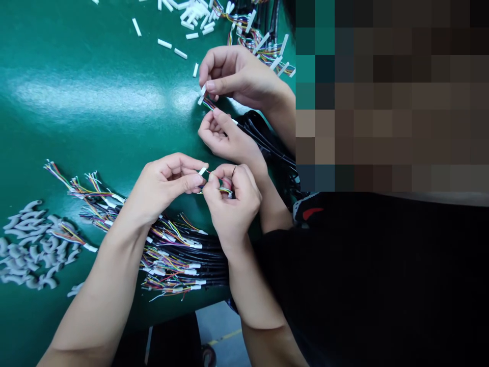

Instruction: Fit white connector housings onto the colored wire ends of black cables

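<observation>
Between the thumb and fingers of my left hand (166, 181) is a small white connector housing (202, 172). My right hand (234, 204), just to its right, pinches thin coloured wires (225, 190) of a cable. A dark wire runs from these fingers to the housing; whether its tip is seated inside cannot be made out. Beneath my forearms lie black cables (212, 255) with stripped, multicoloured wire ends and white sleeves. Part of this bundle is hidden by my left arm.
A co-worker's hands (244, 74) hold another white connector (201, 95) with wires just beyond mine. Loose white connectors (194, 15) and more wired cables lie at the far side. Grey curved pieces (34, 244) are heaped at left on the green table (95, 132).
</observation>
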Available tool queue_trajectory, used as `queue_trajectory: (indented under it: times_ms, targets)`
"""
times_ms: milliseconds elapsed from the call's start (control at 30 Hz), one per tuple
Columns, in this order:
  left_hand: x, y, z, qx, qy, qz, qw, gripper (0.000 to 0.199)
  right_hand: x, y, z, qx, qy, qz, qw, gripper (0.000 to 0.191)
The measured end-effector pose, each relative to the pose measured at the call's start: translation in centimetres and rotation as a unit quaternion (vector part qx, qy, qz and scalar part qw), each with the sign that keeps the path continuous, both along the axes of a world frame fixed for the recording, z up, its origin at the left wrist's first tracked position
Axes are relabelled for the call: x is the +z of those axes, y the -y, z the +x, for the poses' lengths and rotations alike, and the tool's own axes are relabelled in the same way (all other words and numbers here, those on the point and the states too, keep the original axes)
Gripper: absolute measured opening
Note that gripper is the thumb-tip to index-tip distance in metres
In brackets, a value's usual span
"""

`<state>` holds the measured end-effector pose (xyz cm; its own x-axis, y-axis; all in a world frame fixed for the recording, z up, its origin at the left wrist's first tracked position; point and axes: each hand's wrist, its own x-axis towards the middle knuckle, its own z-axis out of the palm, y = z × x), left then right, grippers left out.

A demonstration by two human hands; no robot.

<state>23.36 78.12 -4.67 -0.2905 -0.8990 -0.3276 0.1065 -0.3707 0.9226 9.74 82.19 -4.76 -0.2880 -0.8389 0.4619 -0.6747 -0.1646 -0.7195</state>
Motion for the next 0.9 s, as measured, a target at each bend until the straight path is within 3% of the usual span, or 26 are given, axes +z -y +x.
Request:
queue_trajectory:
  times_ms: [900]
  targets:
    - [0.03, 0.00, 0.09, -0.009, -0.013, 0.025, 1.000, 0.034, 0.11, 0.00, 0.00, 0.002, 0.004, 0.010, 1.000, 0.017]
